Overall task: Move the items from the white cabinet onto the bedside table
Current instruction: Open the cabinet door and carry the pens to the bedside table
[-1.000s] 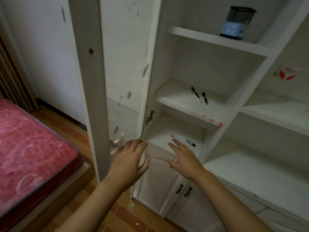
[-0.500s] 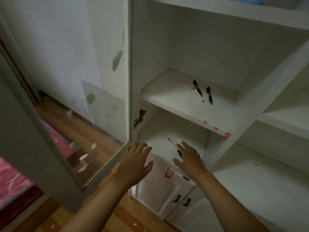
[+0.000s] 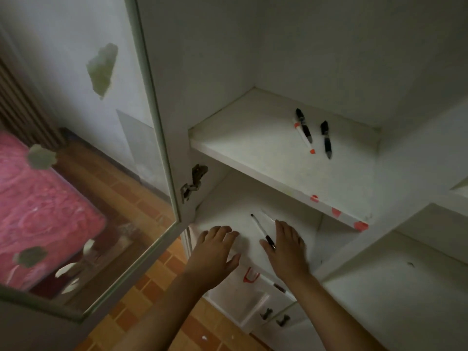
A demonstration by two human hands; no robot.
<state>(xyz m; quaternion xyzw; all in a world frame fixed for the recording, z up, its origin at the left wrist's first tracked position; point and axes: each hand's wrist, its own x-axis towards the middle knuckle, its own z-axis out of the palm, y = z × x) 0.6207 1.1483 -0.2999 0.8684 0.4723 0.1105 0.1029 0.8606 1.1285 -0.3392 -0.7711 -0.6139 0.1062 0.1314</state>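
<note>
- Reaching in with both hands flat, fingers straight, holding nothing: left hand (image 3: 215, 252) over the low shelf's (image 3: 228, 214) front edge, right hand (image 3: 286, 249) beside a pen (image 3: 262, 231), thumb touching its dark end, ready to pinch.
- Three more pens (image 3: 312, 134) lie at the upper shelf's (image 3: 253, 148) back right.
- No writing readable; red marks only.

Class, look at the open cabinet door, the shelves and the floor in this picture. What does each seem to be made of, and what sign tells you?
Cabinet door: a clear glass pane in a pale painted frame; the pink bed shows through it.
Upper shelf: probably white painted or laminated board, matt, with a thick flat front edge.
Floor: looks like glossy orange-brown tiles, laid in a brick pattern with visible joints.
</note>
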